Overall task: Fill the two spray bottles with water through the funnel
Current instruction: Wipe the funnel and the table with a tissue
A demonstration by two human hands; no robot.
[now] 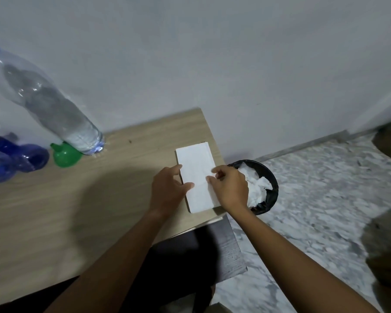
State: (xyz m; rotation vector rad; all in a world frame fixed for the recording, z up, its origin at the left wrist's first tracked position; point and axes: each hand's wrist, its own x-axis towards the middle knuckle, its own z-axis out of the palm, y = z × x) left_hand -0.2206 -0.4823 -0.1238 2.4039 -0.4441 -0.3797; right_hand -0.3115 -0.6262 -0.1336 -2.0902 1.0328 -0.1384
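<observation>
Wooden table (pixel 77 211), grey wall (pixel 212 53), marble floor (pixel 314 199)

One head-worn wide-angle view looks steeply down, close over the table (pixel 54 211) corner.

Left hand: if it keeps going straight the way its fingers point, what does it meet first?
The white flat tissue pack: the left hand already touches its near-left edge. Past that comes the right hand, on the pack's other side.
</observation>
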